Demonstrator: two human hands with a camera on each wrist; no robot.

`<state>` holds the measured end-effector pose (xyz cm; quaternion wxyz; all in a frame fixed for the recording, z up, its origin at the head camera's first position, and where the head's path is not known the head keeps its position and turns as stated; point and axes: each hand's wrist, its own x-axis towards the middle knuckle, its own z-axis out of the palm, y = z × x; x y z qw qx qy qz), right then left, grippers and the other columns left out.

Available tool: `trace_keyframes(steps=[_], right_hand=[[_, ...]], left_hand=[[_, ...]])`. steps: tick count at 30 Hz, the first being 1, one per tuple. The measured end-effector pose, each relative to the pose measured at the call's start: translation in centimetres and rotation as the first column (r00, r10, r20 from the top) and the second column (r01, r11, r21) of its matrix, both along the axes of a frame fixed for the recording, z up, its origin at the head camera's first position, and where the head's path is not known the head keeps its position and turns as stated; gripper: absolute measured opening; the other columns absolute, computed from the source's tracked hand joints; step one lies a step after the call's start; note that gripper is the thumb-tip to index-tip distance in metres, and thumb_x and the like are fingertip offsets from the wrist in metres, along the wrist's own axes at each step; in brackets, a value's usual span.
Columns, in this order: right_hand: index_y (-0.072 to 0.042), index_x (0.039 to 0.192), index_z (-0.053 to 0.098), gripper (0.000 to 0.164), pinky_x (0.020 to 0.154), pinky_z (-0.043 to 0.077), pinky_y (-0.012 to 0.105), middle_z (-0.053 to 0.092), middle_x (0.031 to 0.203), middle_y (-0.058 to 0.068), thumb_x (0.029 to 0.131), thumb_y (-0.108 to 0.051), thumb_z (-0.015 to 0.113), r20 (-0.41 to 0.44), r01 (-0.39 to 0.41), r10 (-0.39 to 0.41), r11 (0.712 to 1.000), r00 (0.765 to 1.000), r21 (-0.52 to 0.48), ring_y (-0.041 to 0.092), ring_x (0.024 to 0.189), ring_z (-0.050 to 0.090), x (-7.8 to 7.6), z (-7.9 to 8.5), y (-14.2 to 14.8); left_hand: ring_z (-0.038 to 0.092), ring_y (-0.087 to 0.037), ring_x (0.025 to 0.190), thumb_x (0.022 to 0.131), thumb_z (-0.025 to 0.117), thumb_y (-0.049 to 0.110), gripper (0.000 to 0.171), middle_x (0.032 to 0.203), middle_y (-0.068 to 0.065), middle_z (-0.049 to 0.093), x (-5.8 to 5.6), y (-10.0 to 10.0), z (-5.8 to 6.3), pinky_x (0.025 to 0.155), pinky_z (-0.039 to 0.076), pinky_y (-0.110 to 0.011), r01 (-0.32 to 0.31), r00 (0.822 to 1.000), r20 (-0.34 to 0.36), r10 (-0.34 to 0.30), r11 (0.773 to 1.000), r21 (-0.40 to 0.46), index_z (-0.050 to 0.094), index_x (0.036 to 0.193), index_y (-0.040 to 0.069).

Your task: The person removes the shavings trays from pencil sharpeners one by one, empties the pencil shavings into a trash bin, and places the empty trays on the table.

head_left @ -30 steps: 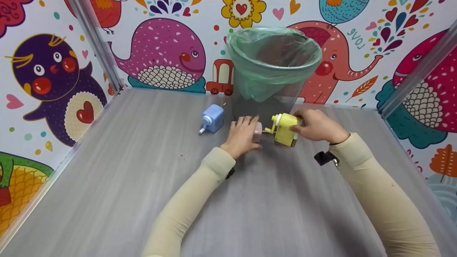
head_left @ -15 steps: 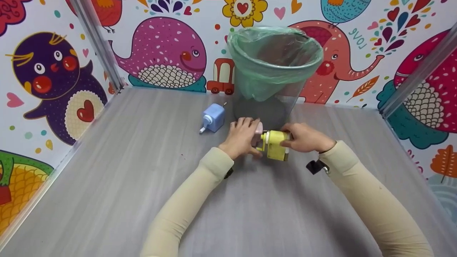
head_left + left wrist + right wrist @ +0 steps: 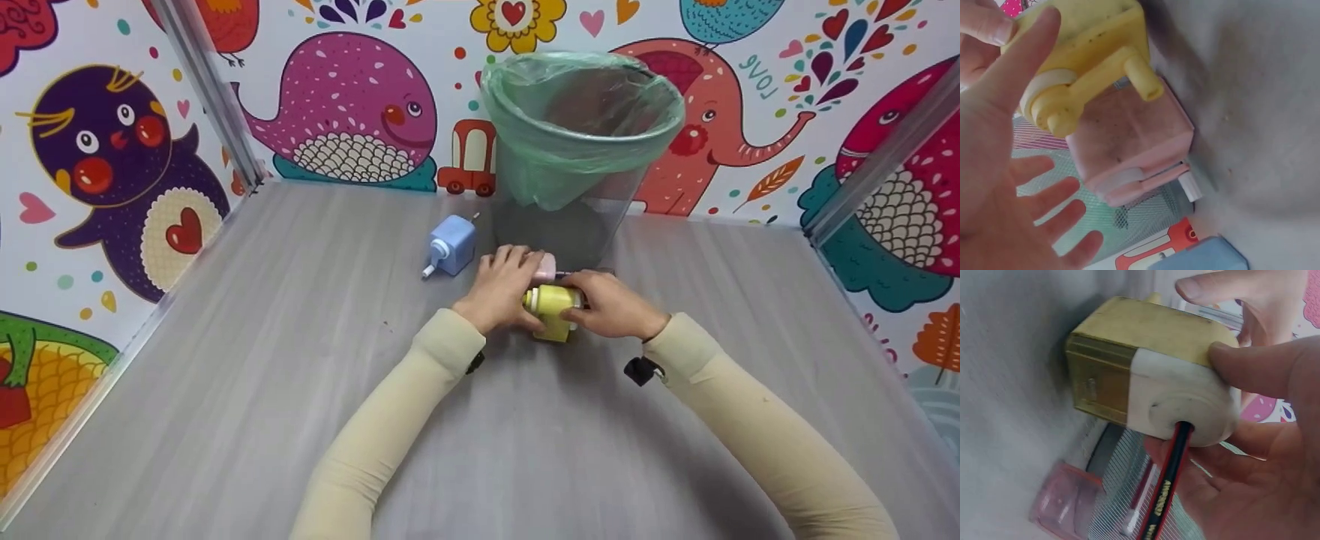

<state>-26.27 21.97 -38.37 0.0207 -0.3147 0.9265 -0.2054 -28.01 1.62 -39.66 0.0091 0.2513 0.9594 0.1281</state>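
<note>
My right hand [image 3: 619,306] grips a yellow crank pencil sharpener [image 3: 553,307] by its white-faced end, low over the table. A black and red pencil [image 3: 1167,486] sticks out of that end. My left hand [image 3: 496,291] spreads its fingers beside the sharpener; in the left wrist view its thumb [image 3: 1033,53] overlaps the yellow body and the other fingers are straight, holding nothing. Right behind the yellow one stands a pink crank sharpener [image 3: 1137,132], partly hidden by my left hand in the head view. Its translucent pink drawer [image 3: 1067,503] shows in the right wrist view.
A blue crank sharpener [image 3: 453,244] stands on the grey table [image 3: 337,300] to the left, a pencil tip poking out behind. At the back, a bin [image 3: 555,232] with a green liner [image 3: 547,172] rises against the printed wall [image 3: 352,105].
My right hand has brought the yellow sharpener left and down, from right of the pink sharpener to in front of it, near my left thumb. My left hand has barely moved.
</note>
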Motion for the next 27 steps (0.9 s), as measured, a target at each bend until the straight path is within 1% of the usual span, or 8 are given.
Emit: trace_keyframes(steps=[3,6,13,16,24,27], right_hand=[[0.006,0.126,0.062,0.043,0.083,0.053,0.047,0.066,0.109,0.019,0.089,-0.011,0.073,-0.001,0.002,-0.002,1.000,1.000,-0.007,0.028,0.094,0.061,0.2,-0.3,-0.4],[0.004,0.131,0.061,0.047,0.085,0.052,0.047,0.064,0.111,0.019,0.089,-0.012,0.073,0.000,0.009,-0.009,1.000,1.000,-0.012,0.029,0.096,0.059,0.3,-0.6,-0.9],[0.002,0.135,0.060,0.050,0.085,0.052,0.046,0.063,0.109,0.019,0.088,-0.010,0.073,-0.017,0.021,-0.022,0.999,1.000,-0.041,0.027,0.093,0.057,0.2,-1.0,-1.5],[0.002,0.134,0.061,0.049,0.083,0.052,0.044,0.063,0.107,0.018,0.088,-0.011,0.074,-0.024,0.026,-0.027,0.999,0.999,-0.041,0.025,0.091,0.056,0.2,-1.0,-1.7],[0.003,0.125,0.067,0.042,0.079,0.052,0.043,0.065,0.100,0.017,0.087,-0.013,0.076,-0.100,0.013,-0.018,0.999,0.995,-0.047,0.025,0.087,0.056,0.0,-1.2,-2.2],[0.003,0.124,0.068,0.042,0.077,0.053,0.043,0.065,0.099,0.016,0.087,-0.015,0.077,-0.112,0.018,-0.025,0.998,0.993,-0.064,0.024,0.085,0.057,0.0,-1.4,-2.4]], left_hand=[[0.033,-0.031,0.144,0.071,0.085,0.058,0.110,0.156,-0.012,0.038,0.0,-0.1,0.0,0.116,0.032,-0.054,0.004,1.000,-0.019,-0.004,1.000,-0.007,0.032,0.156,0.014],[0.033,-0.031,0.144,0.071,0.085,0.058,0.111,0.156,-0.012,0.037,0.0,-0.2,0.0,0.117,0.032,-0.054,0.005,1.000,-0.015,-0.005,1.000,-0.004,0.031,0.157,0.014],[0.032,-0.030,0.145,0.071,0.084,0.058,0.112,0.157,-0.012,0.037,0.0,-0.5,0.1,0.119,0.030,-0.053,0.007,1.000,0.005,-0.007,1.000,0.006,0.029,0.158,0.015],[0.031,-0.031,0.145,0.071,0.084,0.058,0.112,0.157,-0.012,0.036,0.0,-0.6,0.1,0.120,0.029,-0.053,0.012,1.000,0.006,-0.012,1.000,0.003,0.028,0.158,0.015],[0.030,-0.030,0.145,0.074,0.080,0.061,0.109,0.157,-0.012,0.035,0.1,-0.6,0.4,0.120,0.030,-0.052,0.018,1.000,-0.011,-0.019,1.000,-0.022,0.028,0.158,0.015],[0.030,-0.030,0.145,0.074,0.081,0.060,0.109,0.157,-0.013,0.035,0.0,-0.6,0.4,0.120,0.030,-0.051,0.019,1.000,-0.010,-0.020,1.000,-0.024,0.028,0.158,0.015]])
